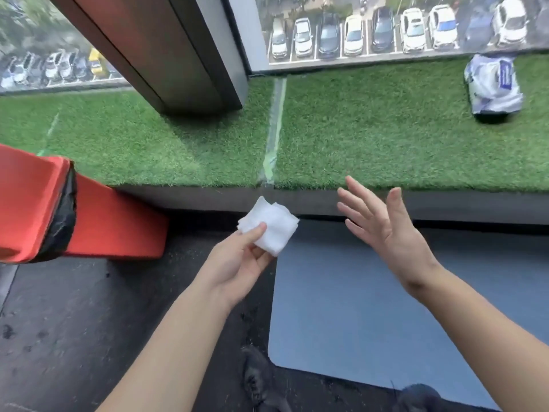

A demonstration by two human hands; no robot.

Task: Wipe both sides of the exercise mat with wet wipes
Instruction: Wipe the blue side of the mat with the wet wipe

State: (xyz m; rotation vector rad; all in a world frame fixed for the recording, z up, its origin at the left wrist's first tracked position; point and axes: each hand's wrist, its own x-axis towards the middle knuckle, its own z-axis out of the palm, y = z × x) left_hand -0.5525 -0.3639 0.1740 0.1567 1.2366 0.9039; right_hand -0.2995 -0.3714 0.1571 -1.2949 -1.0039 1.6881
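- The blue mat (371,307) lies flat on the dark floor (89,322), ready for wiping.
- The left hand (237,263) pinches a folded wipe (271,226) between thumb and fingers, held above the mat's corner.
- The right hand (383,224) hovers empty, fingers spread.
- The wipes pack (493,87) sits on the grass ledge (386,129), well apart.

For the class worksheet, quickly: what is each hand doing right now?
Left hand: holding the folded wet wipe, pinched under the thumb.
Right hand: open, fingers spread, holding nothing, above the blue exercise mat.
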